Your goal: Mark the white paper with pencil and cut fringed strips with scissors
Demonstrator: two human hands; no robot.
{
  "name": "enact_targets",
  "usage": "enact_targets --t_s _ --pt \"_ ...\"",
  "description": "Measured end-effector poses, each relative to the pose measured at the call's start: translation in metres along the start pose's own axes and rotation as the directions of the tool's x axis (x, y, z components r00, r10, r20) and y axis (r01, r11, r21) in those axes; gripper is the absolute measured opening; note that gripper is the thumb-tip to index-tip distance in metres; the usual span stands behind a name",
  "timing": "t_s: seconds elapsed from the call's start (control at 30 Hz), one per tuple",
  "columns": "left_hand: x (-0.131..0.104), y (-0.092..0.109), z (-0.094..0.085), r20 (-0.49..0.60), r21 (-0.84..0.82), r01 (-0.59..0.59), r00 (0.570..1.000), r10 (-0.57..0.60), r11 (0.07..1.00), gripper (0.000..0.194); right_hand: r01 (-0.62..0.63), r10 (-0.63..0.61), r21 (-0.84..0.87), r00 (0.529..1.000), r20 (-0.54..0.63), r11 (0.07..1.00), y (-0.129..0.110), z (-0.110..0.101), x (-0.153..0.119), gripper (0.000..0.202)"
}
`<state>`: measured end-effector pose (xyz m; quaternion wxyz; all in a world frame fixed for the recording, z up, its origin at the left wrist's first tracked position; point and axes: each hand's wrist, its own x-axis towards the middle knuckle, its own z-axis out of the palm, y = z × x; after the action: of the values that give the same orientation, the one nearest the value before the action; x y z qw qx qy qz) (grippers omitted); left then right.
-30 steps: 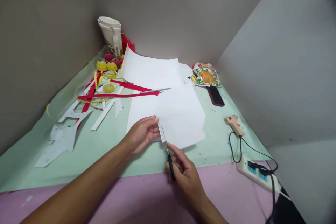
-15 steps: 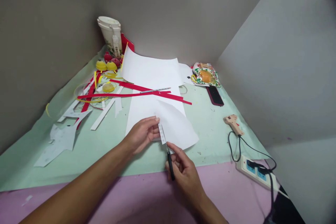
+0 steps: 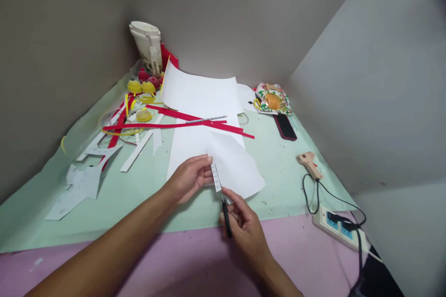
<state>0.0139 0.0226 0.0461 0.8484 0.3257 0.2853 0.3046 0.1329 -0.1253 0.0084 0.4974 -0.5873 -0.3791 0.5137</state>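
Observation:
Between thumb and fingers, my left hand [image 3: 191,177] pinches the edge of a white sheet of paper [image 3: 239,171], which curls up toward the right. My right hand [image 3: 244,222] is closed around black-handled scissors [image 3: 226,218]. Their blades reach into the near edge of the paper, beside a narrow strip [image 3: 216,177] that shows faint printed marks. The strip lies between the blades and my left fingers. Beyond the hands, red strips [image 3: 167,125] and a pencil [image 3: 206,120] lie across another white sheet [image 3: 181,144].
Paper scraps [image 3: 80,188], white strips and yellow floats [image 3: 144,116] lie on the left. A lidded white cup [image 3: 146,46] stands at the back. On the right are a snack packet [image 3: 273,100], a phone [image 3: 285,127], a glue gun [image 3: 310,164] and a power strip [image 3: 341,229].
The held paper has shifted very slightly to the right. Both hands keep nearly the same place and grip.

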Motion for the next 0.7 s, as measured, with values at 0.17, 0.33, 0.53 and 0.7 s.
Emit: enact_targets --t_s 0.17,0.33,0.53,0.7 --pt "-0.0016 -0.0019 0.0004 0.008 0.011 0.008 1.000 -0.008 1.000 0.017 0.007 -0.007 -0.015 1.000 -0.003 1.000 0.0007 -0.0009 0.0005 0.048" --pt "-0.0013 -0.0029 -0.0004 0.005 0.002 0.007 1.000 -0.007 1.000 0.017 0.001 -0.001 -0.010 1.000 -0.002 1.000 0.0004 -0.0021 -0.0002 0.047" --pt "0.0012 -0.0030 -0.0019 -0.039 -0.002 0.004 0.999 -0.004 1.000 0.016 0.008 -0.008 -0.020 1.000 0.000 1.000 0.0006 -0.0019 0.0013 0.047" --pt "-0.0001 -0.0031 -0.0006 -0.047 0.010 0.012 0.999 -0.011 1.000 0.016 -0.008 0.007 -0.058 1.000 -0.013 0.998 0.0010 -0.0019 0.0017 0.049"
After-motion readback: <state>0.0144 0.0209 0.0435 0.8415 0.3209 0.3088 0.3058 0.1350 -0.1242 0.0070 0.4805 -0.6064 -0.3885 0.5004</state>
